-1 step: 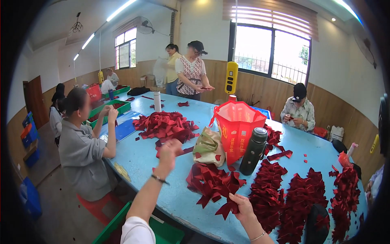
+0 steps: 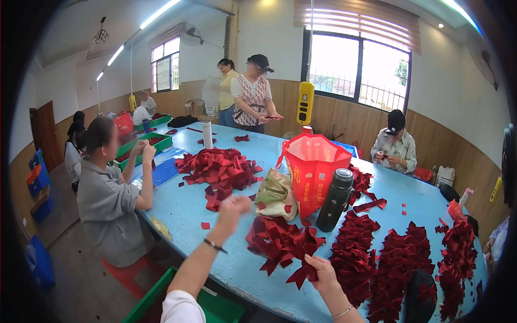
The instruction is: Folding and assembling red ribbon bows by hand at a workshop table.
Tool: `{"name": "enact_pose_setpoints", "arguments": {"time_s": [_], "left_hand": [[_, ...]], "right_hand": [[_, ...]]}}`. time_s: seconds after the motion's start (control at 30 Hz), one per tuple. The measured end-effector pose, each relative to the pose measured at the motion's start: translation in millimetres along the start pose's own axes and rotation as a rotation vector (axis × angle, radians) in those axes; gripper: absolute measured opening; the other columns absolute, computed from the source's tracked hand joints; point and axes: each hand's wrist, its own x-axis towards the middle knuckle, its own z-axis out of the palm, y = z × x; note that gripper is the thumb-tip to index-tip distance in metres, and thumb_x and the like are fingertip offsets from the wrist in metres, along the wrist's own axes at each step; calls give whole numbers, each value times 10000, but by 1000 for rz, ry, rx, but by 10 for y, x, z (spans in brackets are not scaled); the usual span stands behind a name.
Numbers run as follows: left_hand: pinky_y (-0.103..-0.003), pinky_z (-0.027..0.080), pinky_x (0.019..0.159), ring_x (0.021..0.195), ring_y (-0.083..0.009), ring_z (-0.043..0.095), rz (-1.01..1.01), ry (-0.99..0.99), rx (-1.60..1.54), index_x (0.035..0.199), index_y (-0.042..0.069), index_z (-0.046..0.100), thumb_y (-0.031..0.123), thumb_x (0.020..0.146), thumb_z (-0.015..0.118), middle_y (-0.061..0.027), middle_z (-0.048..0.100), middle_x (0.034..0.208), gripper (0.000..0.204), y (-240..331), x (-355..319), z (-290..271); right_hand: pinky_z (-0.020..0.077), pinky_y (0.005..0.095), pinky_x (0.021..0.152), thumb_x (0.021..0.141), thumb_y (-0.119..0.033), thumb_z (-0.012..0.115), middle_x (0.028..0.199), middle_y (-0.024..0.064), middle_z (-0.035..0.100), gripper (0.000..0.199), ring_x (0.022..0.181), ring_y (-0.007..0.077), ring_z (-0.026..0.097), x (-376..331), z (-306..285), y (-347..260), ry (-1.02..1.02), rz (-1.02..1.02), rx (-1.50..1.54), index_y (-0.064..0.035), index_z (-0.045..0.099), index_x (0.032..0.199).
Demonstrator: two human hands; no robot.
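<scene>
My right hand (image 2: 323, 275) grips a dark red ribbon bow (image 2: 302, 248) between thumb and fingers, at the near edge of a loose heap of red bows (image 2: 265, 237). To its left, my left hand (image 2: 234, 209) is raised over the blue table (image 2: 188, 250), just short of the cream and green cloth bag (image 2: 276, 194). Motion smears its fingers, so I cannot see whether they hold anything. Beyond that hand lies a large pile of red ribbon pieces (image 2: 221, 169).
A red gift bag (image 2: 309, 177) and a dark green flask (image 2: 335, 202) stand ahead of my right hand. Rows of bows (image 2: 401, 269) cover the right side. A green crate (image 2: 218, 308) sits below the near edge. Co-workers sit or stand around, one in grey (image 2: 110, 204) at left.
My left hand has moved slightly right and down, away from the big pile. The dark strip beside it no longer shows there. My right hand and its bow have hardly moved.
</scene>
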Motion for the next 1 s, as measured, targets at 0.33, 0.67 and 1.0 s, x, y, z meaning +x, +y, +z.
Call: {"name": "enact_pose_setpoints", "arguments": {"time_s": [0.33,0.67,1.0], "left_hand": [[-362,501,895,986,-214,634,-547,-307,-179,1048,15,610,276,976,507,-119,661,1016,289,-216,-836,761],[-327,549,768,812,-193,676,-410,-299,-125,962,-2,628,46,869,653,-106,683,911,108,-318,-953,957],[-286,547,718,766,-159,671,-302,-211,-68,920,-2,650,41,839,688,-81,691,844,100,-316,-1004,1034]], "right_hand": [[484,235,604,881,-148,656,838,23,656,110,708,99,620,74,232,-384,-44,-129,-16,-41,636,881],[457,221,512,887,-223,670,781,19,648,194,628,68,585,117,159,-282,-169,-129,-155,-40,641,828],[465,250,519,884,-235,676,796,5,634,214,643,77,581,48,88,-206,-216,-89,-126,-30,630,922]]}}
